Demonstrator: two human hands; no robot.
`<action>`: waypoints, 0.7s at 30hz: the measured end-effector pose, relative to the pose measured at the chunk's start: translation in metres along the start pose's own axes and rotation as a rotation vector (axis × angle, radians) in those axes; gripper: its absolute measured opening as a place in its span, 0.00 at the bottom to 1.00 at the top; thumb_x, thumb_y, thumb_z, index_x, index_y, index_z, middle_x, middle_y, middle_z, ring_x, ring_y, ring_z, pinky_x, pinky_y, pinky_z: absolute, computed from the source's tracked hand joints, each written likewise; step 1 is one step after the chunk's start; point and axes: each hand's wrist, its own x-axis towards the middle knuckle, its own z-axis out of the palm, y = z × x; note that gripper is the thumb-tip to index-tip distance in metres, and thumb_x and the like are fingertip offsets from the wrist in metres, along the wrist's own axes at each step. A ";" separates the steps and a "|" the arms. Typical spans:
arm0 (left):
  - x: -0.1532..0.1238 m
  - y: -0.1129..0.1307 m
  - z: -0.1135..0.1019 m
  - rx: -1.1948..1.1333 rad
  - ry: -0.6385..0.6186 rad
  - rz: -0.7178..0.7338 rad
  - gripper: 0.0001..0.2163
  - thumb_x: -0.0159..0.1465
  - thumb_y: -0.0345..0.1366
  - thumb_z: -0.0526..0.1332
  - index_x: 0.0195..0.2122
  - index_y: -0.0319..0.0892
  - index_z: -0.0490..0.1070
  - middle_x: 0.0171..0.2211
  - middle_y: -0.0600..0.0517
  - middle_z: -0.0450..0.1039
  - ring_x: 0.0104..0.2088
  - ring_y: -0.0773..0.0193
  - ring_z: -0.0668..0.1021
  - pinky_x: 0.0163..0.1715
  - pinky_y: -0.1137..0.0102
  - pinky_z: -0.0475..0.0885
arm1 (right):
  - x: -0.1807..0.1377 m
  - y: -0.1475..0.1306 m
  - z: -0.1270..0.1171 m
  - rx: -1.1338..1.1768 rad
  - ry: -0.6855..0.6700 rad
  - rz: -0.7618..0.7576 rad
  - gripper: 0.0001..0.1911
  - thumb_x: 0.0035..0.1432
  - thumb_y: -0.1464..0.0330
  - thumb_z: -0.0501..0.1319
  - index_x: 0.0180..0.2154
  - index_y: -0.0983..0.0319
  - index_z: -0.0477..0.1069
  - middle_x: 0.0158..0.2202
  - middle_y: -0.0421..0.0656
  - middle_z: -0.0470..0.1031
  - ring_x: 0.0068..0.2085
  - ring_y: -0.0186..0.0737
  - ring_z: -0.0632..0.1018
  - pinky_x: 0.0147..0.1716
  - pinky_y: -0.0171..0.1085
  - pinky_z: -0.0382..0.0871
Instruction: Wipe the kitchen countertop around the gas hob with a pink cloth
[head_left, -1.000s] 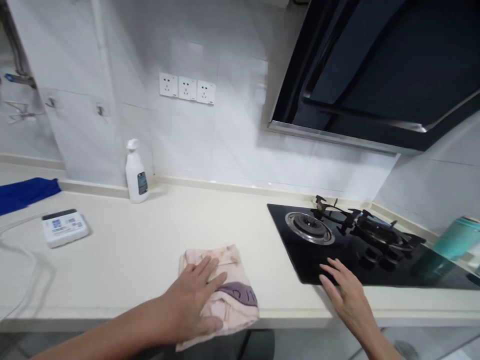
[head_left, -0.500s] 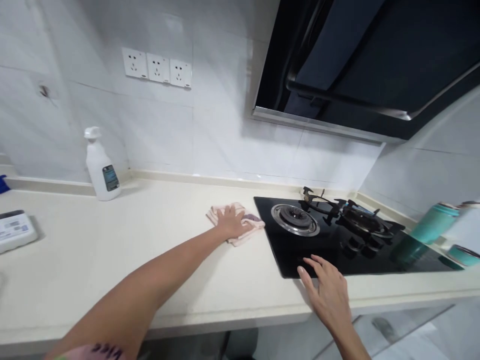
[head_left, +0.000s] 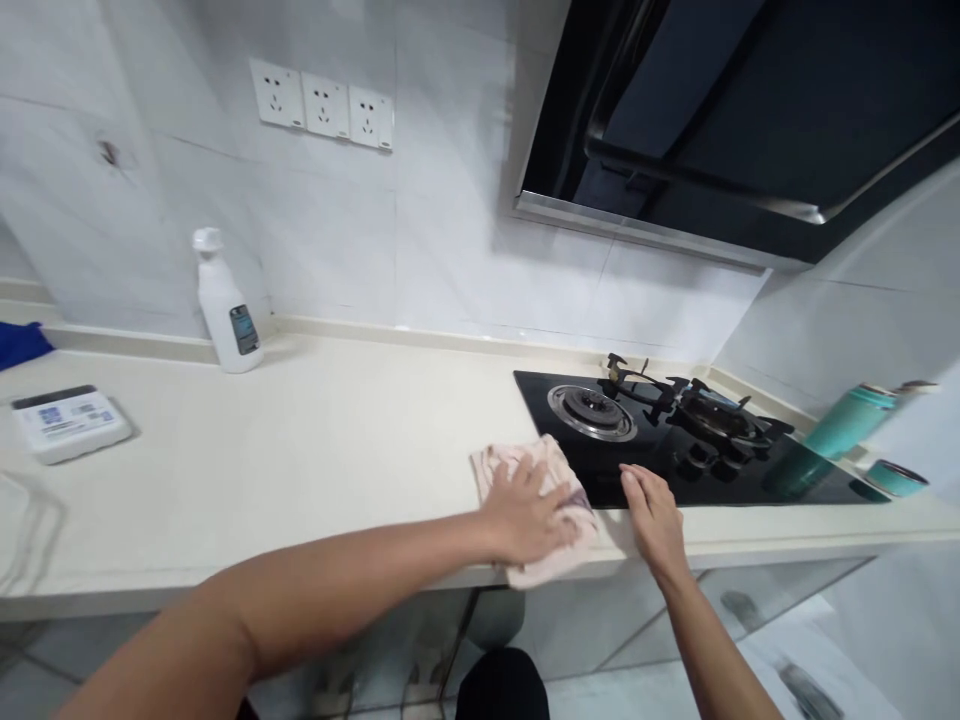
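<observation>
My left hand (head_left: 525,510) lies flat on a folded pink cloth (head_left: 517,463) near the front edge of the cream countertop (head_left: 337,450), just left of the black glass gas hob (head_left: 750,480). The cloth's near corner hangs over the counter edge. My right hand (head_left: 652,510) rests with spread fingers on the hob's front left corner and holds nothing. A bare burner ring (head_left: 591,410) sits on the hob's left side, and black pan supports (head_left: 697,405) lie toward its back right.
A white spray bottle (head_left: 225,305) stands at the wall. A white box (head_left: 69,422) and a blue cloth (head_left: 22,343) lie far left. Teal bottle (head_left: 847,420) and teal lid (head_left: 896,477) sit right of the hob. A dark extractor hood (head_left: 750,110) hangs overhead.
My left hand slid the pink cloth out toward the hob, then back to the counter's front edge. My right hand stayed at the hob's front left corner. The view shifted right.
</observation>
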 end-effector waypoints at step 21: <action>-0.200 -0.134 0.035 0.367 0.470 0.072 0.38 0.62 0.45 0.73 0.72 0.49 0.62 0.73 0.42 0.64 0.73 0.43 0.65 0.68 0.52 0.61 | -0.011 0.028 0.009 -0.473 -0.019 -0.113 0.40 0.67 0.40 0.43 0.55 0.59 0.80 0.65 0.58 0.67 0.66 0.67 0.66 0.63 0.66 0.63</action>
